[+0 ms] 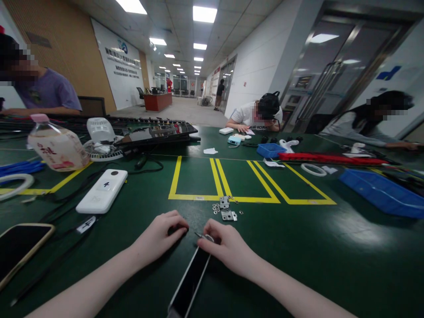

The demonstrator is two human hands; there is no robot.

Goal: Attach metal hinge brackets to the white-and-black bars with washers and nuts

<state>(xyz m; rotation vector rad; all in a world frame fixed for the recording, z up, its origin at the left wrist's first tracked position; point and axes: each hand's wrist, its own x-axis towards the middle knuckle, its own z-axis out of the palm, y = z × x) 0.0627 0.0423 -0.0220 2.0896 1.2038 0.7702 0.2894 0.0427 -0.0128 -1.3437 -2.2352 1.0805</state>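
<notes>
My right hand point(228, 245) is closed in a pinch around a small silvery metal piece point(208, 238) with a narrow tip pointing left; its exact kind is unclear. Just below those fingers lies a long, dark flat bar point(190, 282) with bright metal edges, running toward me. My left hand point(160, 236) rests close by on the left, thumb and fingers curled together; whatever is between them is hidden. Beyond both hands are small metal plates with holes point(228, 215), with several metal rings point(216, 207) scattered around them.
Yellow tape outlines point(195, 197) mark the green table. On the left are a phone point(23, 247), a white power bank point(102, 191), a bottle point(58, 148) and cables. Blue trays point(380, 192) stand at right. Other people sit around the table.
</notes>
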